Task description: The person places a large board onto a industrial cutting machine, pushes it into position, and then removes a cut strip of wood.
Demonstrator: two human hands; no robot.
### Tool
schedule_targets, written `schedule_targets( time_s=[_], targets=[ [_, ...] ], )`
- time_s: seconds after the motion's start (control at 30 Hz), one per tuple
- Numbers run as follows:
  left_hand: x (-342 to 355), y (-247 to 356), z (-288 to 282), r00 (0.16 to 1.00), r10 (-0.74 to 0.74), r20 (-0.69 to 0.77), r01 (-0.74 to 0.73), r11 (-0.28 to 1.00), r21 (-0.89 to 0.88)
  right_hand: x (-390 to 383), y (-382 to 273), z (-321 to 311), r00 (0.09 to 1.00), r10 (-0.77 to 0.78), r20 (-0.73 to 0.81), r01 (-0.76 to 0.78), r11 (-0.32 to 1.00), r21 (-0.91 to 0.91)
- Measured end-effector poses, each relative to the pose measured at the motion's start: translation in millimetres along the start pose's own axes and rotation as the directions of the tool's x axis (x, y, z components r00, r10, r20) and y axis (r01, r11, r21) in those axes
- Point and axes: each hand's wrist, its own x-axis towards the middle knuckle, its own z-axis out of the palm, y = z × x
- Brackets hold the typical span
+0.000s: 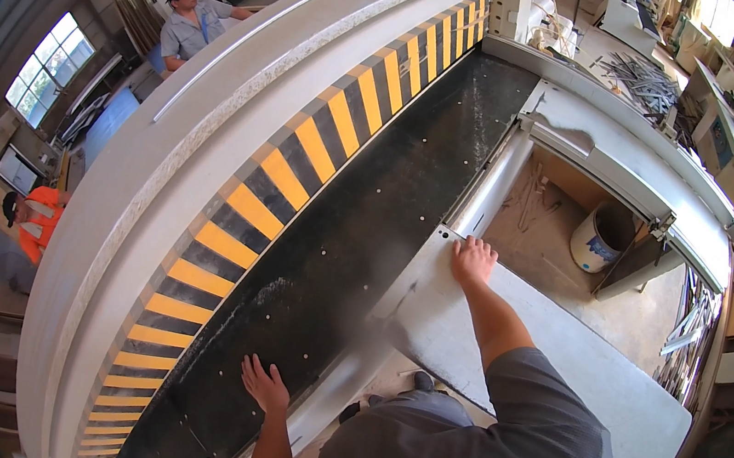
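Observation:
My left hand (266, 386) lies on the long black machine bed (358, 228), its fingers spread with nothing in them. The bed is dotted with small pale spots. Farther off, my right hand (474, 260) rests palm down on the far corner of a light grey table plate (571, 367), fingers stretched out and holding nothing. This plate has rounded corners at its right end and meets the bed's near side. Along the far side of the bed runs a beam with yellow and black stripes (287, 168).
A wide pale machine beam (143, 172) rises behind the stripes. Past it are a person in a grey shirt (191, 28) and another in orange (41, 219). A white bucket (602, 237) stands on the floor between the table plates. Metal offcuts (650, 86) are heaped at the back right.

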Motion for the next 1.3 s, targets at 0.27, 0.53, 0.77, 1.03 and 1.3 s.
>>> schedule_targets(
  time_s=[0.27,0.53,0.77,1.03,1.3],
  targets=[
    [-4.4,-3.8,-3.9,0.981,-0.074,0.182,0.062,0.996,0.072,-3.6,-0.7,-0.5,1.0,0.0,0.03,-0.001,1.0,0.03],
    [-57.6,26.5,-3.0,0.984,-0.126,0.129,0.113,0.988,0.104,-5.0,17.5,3.8,0.988,-0.135,0.076,0.136,0.991,0.0],
    [-92.2,49.1,-2.8,0.991,-0.092,0.097,0.085,0.993,0.077,12.7,52.8,29.4,0.953,-0.302,0.022,0.302,0.952,-0.044],
    [-140.3,37.5,-10.9,0.999,0.048,0.021,-0.045,0.992,-0.119,-18.8,64.3,28.8,0.938,-0.34,0.06,0.346,0.927,-0.144],
    [-289.3,-31.4,10.6,0.756,-0.158,0.636,0.244,0.968,-0.05,-70.9,72.9,20.3,0.943,-0.329,0.042,0.323,0.881,-0.346]
  ],
)
